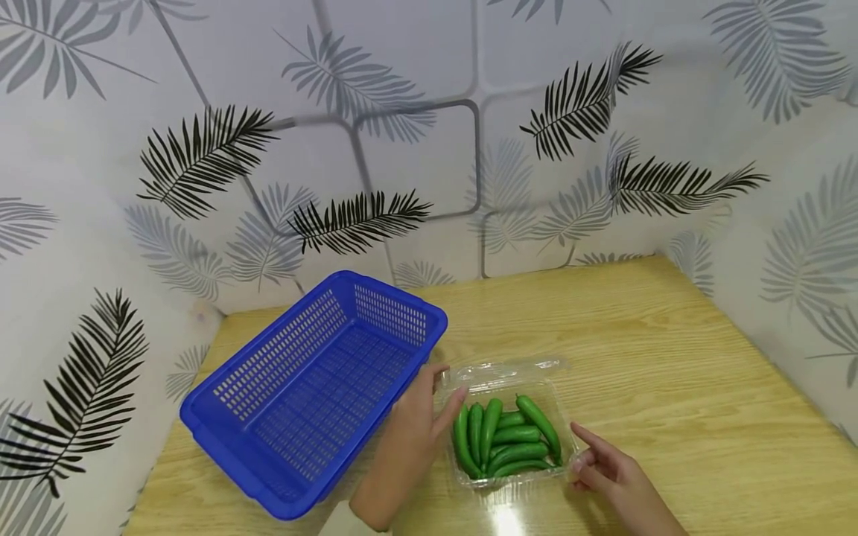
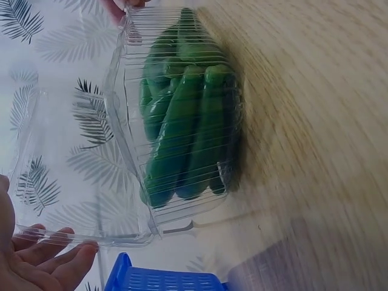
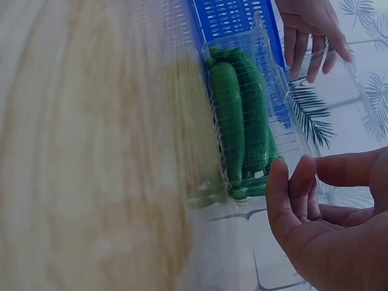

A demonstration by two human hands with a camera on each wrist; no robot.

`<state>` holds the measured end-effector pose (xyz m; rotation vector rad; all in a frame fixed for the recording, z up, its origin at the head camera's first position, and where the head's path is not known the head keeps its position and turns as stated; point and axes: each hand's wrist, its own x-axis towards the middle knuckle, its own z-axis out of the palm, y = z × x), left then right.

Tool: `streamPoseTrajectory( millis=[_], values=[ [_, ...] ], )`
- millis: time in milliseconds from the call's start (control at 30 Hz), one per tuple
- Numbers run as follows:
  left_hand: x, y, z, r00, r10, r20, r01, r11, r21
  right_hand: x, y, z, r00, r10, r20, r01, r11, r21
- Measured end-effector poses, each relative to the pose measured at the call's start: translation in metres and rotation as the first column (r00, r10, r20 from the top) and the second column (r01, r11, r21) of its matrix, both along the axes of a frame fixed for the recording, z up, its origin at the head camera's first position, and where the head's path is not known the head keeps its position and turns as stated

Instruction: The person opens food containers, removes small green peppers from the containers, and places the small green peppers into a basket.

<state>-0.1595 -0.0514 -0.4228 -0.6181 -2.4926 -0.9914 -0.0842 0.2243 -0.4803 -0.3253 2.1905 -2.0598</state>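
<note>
Green peppers (image 1: 516, 435) lie in a clear box (image 1: 566, 420) — left hand (image 1: 418, 413) loosely touching its lid (image 2: 66, 176), right hand (image 1: 613, 469) pinching its rim (image 1: 523, 478).

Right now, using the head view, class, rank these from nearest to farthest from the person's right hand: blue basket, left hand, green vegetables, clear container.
1. Clear container: its right edge is by the right hand.
2. Green vegetables: inside it.
3. Left hand: at its left side.
4. Blue basket: farther left.
</note>
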Motion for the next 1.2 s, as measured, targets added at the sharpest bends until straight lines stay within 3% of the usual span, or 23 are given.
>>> streamPoseTrajectory(
  millis=[167,267,433,500,767,967,1200],
  values=[
    [-0.004,0.001,-0.004,1.0,0.0,-0.005,0.001,0.999,0.045,0.001,-0.001,0.0,1.0,-0.022,0.01,0.022,1.0,0.009],
    [-0.006,0.002,-0.006,0.999,-0.021,0.04,0.017,0.994,0.108,0.001,-0.002,0.0,1.0,-0.027,0.005,0.027,1.0,0.015],
    [-0.008,0.005,-0.008,0.989,-0.08,0.122,0.047,0.967,0.252,0.002,-0.002,-0.002,0.999,-0.01,-0.039,0.009,1.0,-0.029],
    [-0.009,0.006,-0.009,0.988,-0.081,0.134,0.042,0.961,0.272,0.002,-0.002,-0.002,0.999,-0.009,-0.045,0.007,0.999,-0.042],
    [-0.015,0.01,-0.013,0.983,-0.101,0.152,0.058,0.963,0.263,0.001,-0.003,0.003,0.998,-0.048,0.049,0.046,0.998,0.031],
    [-0.017,0.011,-0.017,0.965,-0.125,0.231,0.068,0.969,0.236,0.002,-0.004,0.004,0.998,-0.055,0.036,0.054,0.998,0.037],
    [-0.018,0.013,-0.021,0.952,-0.083,0.293,0.034,0.985,0.168,0.003,-0.003,0.002,0.999,-0.035,-0.022,0.035,0.999,-0.002]
  ],
)
